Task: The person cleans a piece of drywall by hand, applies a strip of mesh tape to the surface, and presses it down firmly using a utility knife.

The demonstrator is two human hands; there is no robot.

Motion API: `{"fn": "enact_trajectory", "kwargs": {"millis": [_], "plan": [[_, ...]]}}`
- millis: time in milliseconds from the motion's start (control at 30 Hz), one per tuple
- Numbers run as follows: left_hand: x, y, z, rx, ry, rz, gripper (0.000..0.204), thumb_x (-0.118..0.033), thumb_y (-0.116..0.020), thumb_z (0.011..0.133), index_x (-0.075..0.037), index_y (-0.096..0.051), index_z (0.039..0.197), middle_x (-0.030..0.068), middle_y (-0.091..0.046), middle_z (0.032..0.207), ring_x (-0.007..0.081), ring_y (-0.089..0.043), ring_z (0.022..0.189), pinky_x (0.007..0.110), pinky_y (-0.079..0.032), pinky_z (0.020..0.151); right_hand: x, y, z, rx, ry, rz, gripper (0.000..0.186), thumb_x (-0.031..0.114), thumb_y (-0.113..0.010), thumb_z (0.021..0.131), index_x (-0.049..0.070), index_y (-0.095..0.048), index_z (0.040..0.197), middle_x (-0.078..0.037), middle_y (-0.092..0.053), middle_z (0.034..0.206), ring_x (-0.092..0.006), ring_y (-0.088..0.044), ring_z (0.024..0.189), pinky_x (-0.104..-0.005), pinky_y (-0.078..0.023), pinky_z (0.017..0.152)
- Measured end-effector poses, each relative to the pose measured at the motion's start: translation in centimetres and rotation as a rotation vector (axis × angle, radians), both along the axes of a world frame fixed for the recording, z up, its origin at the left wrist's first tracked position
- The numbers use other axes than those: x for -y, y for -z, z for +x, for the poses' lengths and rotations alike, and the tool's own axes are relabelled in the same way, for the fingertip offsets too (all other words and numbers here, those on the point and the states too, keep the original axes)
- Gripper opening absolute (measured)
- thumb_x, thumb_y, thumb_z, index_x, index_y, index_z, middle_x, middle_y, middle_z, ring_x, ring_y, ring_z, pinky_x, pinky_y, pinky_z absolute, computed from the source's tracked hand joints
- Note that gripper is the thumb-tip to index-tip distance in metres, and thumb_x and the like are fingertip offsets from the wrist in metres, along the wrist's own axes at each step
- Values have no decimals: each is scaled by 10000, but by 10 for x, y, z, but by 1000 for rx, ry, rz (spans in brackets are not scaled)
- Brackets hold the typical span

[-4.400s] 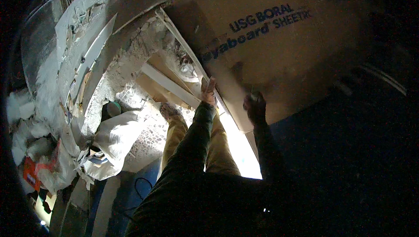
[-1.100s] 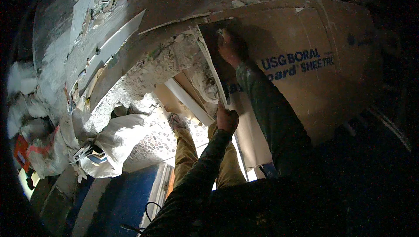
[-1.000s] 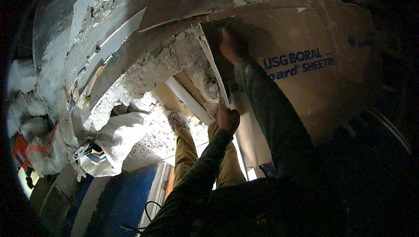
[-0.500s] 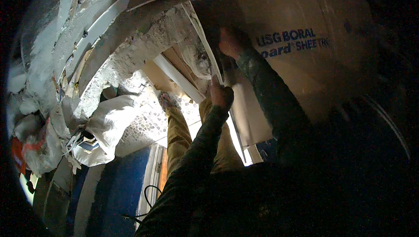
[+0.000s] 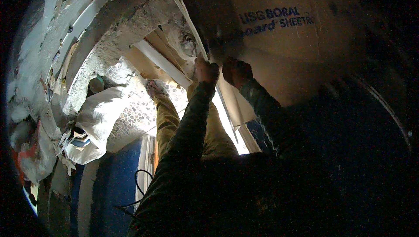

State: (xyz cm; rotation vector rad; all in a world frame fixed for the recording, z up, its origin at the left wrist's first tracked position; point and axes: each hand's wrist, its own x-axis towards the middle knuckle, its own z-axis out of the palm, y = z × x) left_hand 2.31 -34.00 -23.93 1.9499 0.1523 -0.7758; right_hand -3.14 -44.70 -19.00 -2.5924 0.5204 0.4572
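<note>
A large brown-faced plasterboard sheet [image 5: 288,53] with dark blue lettering stands across the right half of the view. Its pale cut edge runs from the top centre down to my left hand [image 5: 207,70], whose fingers are closed round that edge. Just to the right, my right hand [image 5: 237,72] is held in a fist close to the brown face. Whatever it may hold is hidden in shadow and too dark to name. Both forearms wear dark sleeves, and a dark shadow falls across the sheet above the hands.
To the left is a white sack [image 5: 98,119] with scraps in its mouth, on a pebble-patterned floor [image 5: 137,112]. A rough plaster-crusted ledge [image 5: 118,40] arches above it. A white strip [image 5: 163,64] leans behind the sheet's edge. A black cable [image 5: 140,184] loops at lower left.
My right hand has come down the sheet's face to beside my left hand. My left hand keeps its hold on the edge. The whole view has shifted slightly.
</note>
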Motion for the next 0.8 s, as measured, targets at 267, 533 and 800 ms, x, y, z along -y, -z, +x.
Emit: {"fn": "enact_trajectory", "kwargs": {"millis": [267,533,800], "plan": [[2,10,-8,-56,-60,-54,334,-31,-506,596,48,-424,909,180,-450,752,319,-472,690,401,-386,621,-26,-3,-76,-191,29,-107,134,171,-464,724,47,-505,757,-97,-520,503,-263,-531,453,-379,-412,404],[-5,11,-9,65,-89,-39,258,-10,-488,583,63,-461,829,211,-523,758,364,-524,696,386,-430,629,-50,-31,-132,-240,-1,-102,127,179,-519,724,64,-469,703,-92,-498,481,-268,-518,434,-372,-406,399],[-3,14,139,756,809,141,194,-165,-582,630,22,-550,668,174,-562,637,279,-568,642,379,-430,543,-54,-25,-44,174,56,14,135,199,-495,735,65,-485,727,-89,-513,508,-281,-532,469,-374,-420,426]]}}
